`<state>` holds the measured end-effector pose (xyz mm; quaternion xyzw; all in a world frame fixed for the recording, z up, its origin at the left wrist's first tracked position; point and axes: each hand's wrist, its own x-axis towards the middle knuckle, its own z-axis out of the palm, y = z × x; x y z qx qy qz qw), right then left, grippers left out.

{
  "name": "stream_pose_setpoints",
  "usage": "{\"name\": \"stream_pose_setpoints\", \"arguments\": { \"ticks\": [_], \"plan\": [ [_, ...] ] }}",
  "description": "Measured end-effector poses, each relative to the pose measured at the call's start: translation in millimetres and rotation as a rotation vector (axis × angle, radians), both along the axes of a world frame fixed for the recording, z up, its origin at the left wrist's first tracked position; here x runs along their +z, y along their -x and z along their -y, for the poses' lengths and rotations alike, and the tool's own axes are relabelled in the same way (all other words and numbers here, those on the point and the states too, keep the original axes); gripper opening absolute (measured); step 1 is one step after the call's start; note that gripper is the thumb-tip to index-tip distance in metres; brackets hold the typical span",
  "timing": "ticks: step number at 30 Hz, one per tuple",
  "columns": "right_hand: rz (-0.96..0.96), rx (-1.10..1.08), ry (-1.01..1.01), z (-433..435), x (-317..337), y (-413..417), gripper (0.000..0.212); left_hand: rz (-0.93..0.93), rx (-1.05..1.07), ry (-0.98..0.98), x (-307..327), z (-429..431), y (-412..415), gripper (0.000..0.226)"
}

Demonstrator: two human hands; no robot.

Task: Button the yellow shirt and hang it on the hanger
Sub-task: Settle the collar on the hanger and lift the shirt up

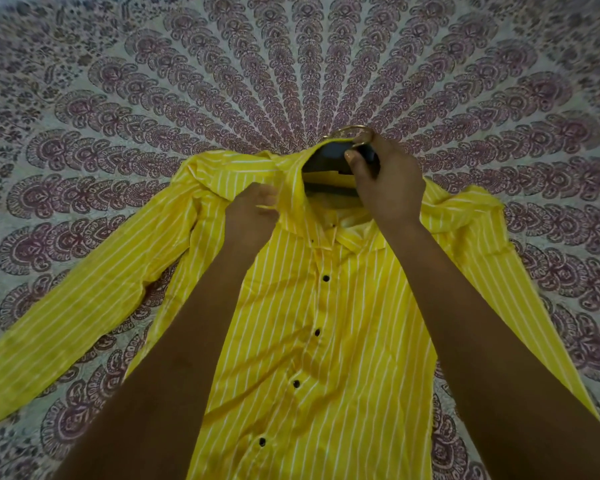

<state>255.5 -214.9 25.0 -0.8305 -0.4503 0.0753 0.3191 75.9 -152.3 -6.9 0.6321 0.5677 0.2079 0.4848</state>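
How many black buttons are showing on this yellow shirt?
4 clear on the yellow shirt placket: top button below the collar, second button, third button, fourth button near the frame's bottom. Two tiny dark dots by the collar may be more.

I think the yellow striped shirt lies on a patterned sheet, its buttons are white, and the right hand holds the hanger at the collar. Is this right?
Not quite: the buttons are black, as the head view shows. The yellow striped shirt does lie on the patterned sheet, and the right hand holds the hanger at the collar.
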Motion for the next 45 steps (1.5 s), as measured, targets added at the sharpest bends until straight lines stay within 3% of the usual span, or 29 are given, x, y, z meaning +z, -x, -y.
{"name": "stream_pose_setpoints", "arguments": {
  "ticks": [3, 5, 7, 10, 12, 15, 20, 26, 28, 32, 36, 39, 40, 42, 45],
  "plan": [
    [0.007, 0.002, 0.011, -2, 0, -4, 0.033, -0.032, -0.203, -0.261, 5, -19, -16, 0.065],
    [-0.014, 0.011, 0.004, -3, -1, -5, 0.034, -0.162, -0.437, -0.339, 5, -35, -29, 0.079],
    [-0.056, 0.019, -0.035, -2, 0, -6, 0.039, -0.366, -0.548, -0.396, 3, -52, -43, 0.079],
    [-0.234, 0.069, -0.039, 6, -2, -9, 0.056, -0.529, -0.541, -0.432, 11, -66, -56, 0.062],
    [-0.287, 0.097, 0.048, 15, -9, -13, 0.064, -0.452, -0.642, -0.412, 18, -69, -54, 0.060],
    [-0.195, 0.113, 0.164, 37, -15, -15, 0.062, -0.261, -0.778, -0.299, 42, -59, -43, 0.054],
    [-0.217, 0.102, 0.009, 84, 34, -10, 0.070, 0.025, -0.740, -0.283, 105, -24, -19, 0.042],
    [0.002, 0.035, -0.141, 132, 146, 26, 0.068, 0.146, -0.745, -0.350, 233, 4, 22, 0.047],
    [-0.014, 0.022, -0.201, 141, 186, 43, 0.069, 0.174, -0.756, -0.372, 269, 9, 36, 0.052],
    [-0.021, -0.013, -0.407, 168, 282, 91, 0.054, 0.225, -0.722, -0.482, 358, 38, 85, 0.026],
    [0.081, 0.011, -0.551, 201, 386, 139, 0.050, 0.309, -0.674, -0.596, 449, 64, 135, 0.039],
    [0.158, 0.020, -0.599, 225, 446, 163, 0.040, 0.361, -0.694, -0.652, 511, 80, 156, 0.014],
    [0.189, 0.010, -0.614, 232, 461, 170, 0.038, 0.392, -0.707, -0.667, 528, 87, 161, 0.016],
    [0.268, 0.004, -0.639, 245, 490, 180, 0.039, 0.428, -0.707, -0.715, 559, 100, 170, 0.010],
    [0.402, -0.028, -0.698, 263, 520, 188, 0.051, 0.460, -0.689, -0.806, 600, 117, 180, 0.025]
  ]
}}
